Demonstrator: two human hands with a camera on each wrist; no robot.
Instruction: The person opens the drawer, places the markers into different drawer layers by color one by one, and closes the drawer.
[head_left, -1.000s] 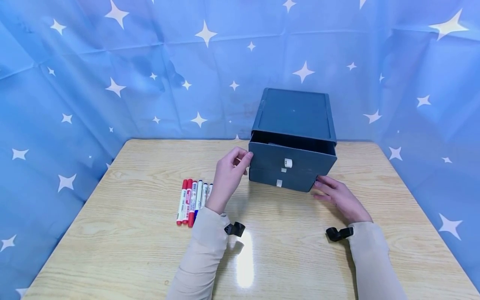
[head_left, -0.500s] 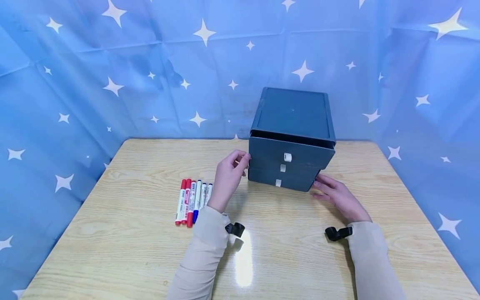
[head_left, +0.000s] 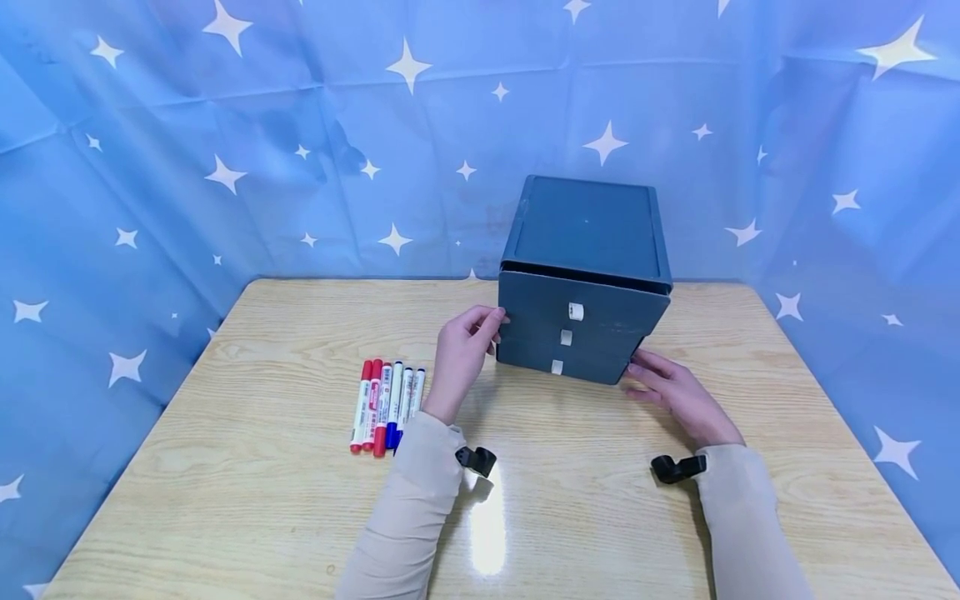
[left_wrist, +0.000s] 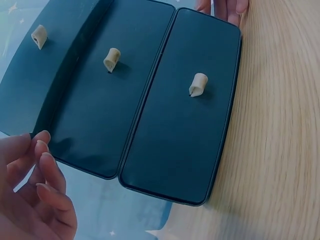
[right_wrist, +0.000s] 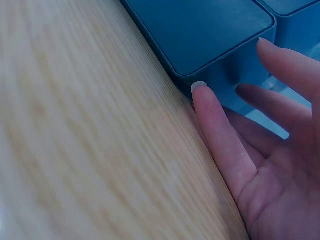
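Starry blue cloth (head_left: 300,100) is hanging behind a wooden table (head_left: 225,517), where a dark blue drawer cabinet (head_left: 588,225) is standing. Its top drawer (head_left: 536,296) is jutting slightly past the lower fronts, its long side running left to right, and is lying ahead of and between both hands. The left hand (head_left: 459,358) is nearer, its fingers curling and apparently pinching that drawer's left edge; the right hand (head_left: 686,400), loosely spread and gripping nothing, is resting against the cabinet's lower right corner.
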